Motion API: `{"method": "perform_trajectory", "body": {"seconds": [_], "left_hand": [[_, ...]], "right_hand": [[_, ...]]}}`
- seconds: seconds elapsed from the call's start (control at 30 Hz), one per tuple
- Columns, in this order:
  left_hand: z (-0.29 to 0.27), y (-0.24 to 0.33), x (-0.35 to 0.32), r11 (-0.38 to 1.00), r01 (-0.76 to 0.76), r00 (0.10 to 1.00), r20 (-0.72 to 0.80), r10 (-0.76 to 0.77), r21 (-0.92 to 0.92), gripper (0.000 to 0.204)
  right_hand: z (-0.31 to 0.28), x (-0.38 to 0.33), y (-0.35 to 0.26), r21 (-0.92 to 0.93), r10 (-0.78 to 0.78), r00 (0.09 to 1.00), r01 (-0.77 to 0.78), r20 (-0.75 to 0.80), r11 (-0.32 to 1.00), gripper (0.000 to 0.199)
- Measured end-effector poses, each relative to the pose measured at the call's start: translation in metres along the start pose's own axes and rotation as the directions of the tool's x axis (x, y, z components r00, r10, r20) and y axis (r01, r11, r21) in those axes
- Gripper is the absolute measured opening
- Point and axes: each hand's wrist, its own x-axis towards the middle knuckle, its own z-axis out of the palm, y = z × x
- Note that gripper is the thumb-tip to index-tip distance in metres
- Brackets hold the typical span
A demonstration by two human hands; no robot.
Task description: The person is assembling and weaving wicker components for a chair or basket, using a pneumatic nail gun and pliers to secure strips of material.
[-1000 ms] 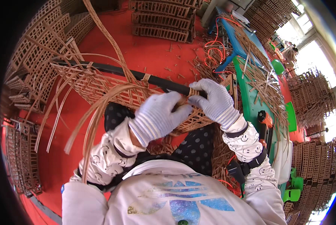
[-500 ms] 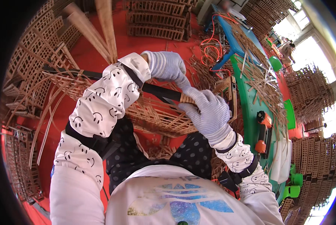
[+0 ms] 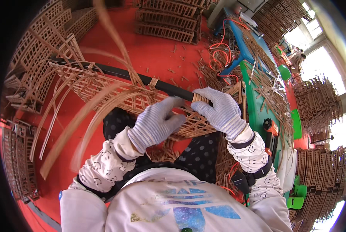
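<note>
A long woven lattice panel of brown strips lies across in front of me, with a black bar along its far edge. Near its right end the bar is wrapped in tan strip. My right hand, in a striped glove, is closed round the bar at this wrapping. My left hand, gloved alike, hovers over the lattice just left of it, thumb and fingers apart, fingertips slightly blurred near the bar. Loose long strips hang blurred over the panel's near side; others rise from the bar.
To the right stands a green table with strip scraps and an orange-and-black power tool. A blue table with an orange hose stands beyond. Stacked lattice panels stand around; scraps litter the red floor.
My left hand has come back from beyond the bar to the near side, its fingers parting. Some long strips swung from the far side toward me. My right hand stays at the wrapping.
</note>
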Motion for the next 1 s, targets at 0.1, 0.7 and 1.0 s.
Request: {"method": "perform_trajectory", "body": {"seconds": [0.1, 0.7, 1.0], "left_hand": [[0.007, 0.005, 0.000, 0.887, -0.035, 0.999, -0.049, 0.014, -0.460, 0.037], [-0.017, 0.050, 0.013, 0.740, 0.417, 0.909, 0.258, -0.328, -0.528, 0.031], [-0.065, 0.046, 0.002, 0.901, -0.016, 0.987, 0.135, 0.082, -0.434, 0.033]], "right_hand": [[0.002, 0.001, 0.001, 0.019, -0.009, 1.000, 0.009, 0.005, 1.000, 0.031], [0.017, -0.009, -0.006, -0.290, -0.171, 0.969, 0.115, -0.178, 0.950, 0.029], [0.022, -0.005, -0.005, -0.330, -0.129, 0.950, 0.029, -0.284, 0.943, 0.037]]}}
